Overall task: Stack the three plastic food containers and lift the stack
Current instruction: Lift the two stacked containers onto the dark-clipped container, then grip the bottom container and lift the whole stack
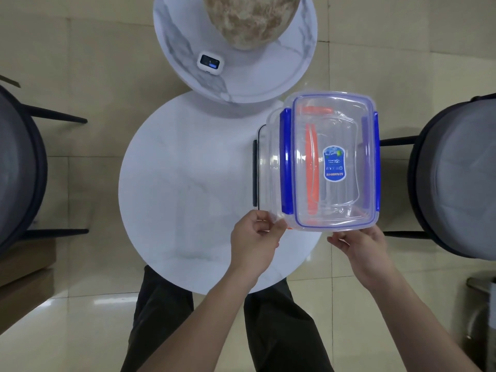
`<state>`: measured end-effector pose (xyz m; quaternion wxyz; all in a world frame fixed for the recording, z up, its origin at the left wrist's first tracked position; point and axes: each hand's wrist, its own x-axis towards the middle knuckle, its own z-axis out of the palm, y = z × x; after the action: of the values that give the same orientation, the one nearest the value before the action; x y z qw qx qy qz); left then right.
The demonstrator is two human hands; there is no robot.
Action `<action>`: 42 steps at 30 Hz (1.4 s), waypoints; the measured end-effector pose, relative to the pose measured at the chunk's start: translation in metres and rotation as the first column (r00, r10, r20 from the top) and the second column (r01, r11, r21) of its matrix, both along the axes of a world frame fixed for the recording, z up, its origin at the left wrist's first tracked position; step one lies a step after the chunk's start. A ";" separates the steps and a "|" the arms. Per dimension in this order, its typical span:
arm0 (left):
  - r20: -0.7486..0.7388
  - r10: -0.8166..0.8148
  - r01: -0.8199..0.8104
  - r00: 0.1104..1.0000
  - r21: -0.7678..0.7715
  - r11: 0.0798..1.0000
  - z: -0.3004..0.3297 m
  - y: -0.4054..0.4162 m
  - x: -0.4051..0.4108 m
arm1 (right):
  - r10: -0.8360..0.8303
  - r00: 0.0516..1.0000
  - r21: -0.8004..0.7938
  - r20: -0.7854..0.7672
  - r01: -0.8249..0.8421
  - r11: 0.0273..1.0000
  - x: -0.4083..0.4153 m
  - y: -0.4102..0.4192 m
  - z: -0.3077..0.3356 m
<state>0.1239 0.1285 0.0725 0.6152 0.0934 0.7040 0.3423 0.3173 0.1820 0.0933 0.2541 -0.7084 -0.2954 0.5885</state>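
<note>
Three clear plastic food containers sit stacked at the right side of the round white table [188,183]. The top container [338,124] has blue clips and a blue label. Through it shows a container with orange clips [312,170]. At the bottom a container with black clips [256,167] juts out on the left. My left hand [255,237] grips the stack's near left corner. My right hand [359,245] holds the near right edge from below. The stack hangs past the table's right rim; whether it rests on the table I cannot tell.
A smaller marble table [241,84] stands beyond, carrying a large mottled vase [249,20] and a small white device [210,64]. Dark chairs flank the tables on the left [21,170] and on the right [456,178]. My legs show below the table edge.
</note>
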 end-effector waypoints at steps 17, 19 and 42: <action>-0.013 -0.003 0.003 1.000 0.005 1.000 0.001 0.000 -0.005 | -0.038 0.999 -0.010 0.004 0.038 0.999 -0.005 -0.004 0.000; -0.013 -0.002 0.002 1.000 0.005 1.000 0.001 0.000 -0.006 | -0.035 0.999 -0.012 -0.001 0.035 0.999 -0.006 -0.006 -0.002; -0.109 -0.002 -0.007 0.994 -0.080 0.997 -0.032 -0.034 -0.069 | 0.122 0.990 -0.198 0.073 -0.105 0.974 -0.115 -0.095 -0.037</action>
<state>0.0551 0.0950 0.0403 0.5786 0.0862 0.7499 0.3089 0.2022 0.0871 0.0560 0.1370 -0.7359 -0.2872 0.5977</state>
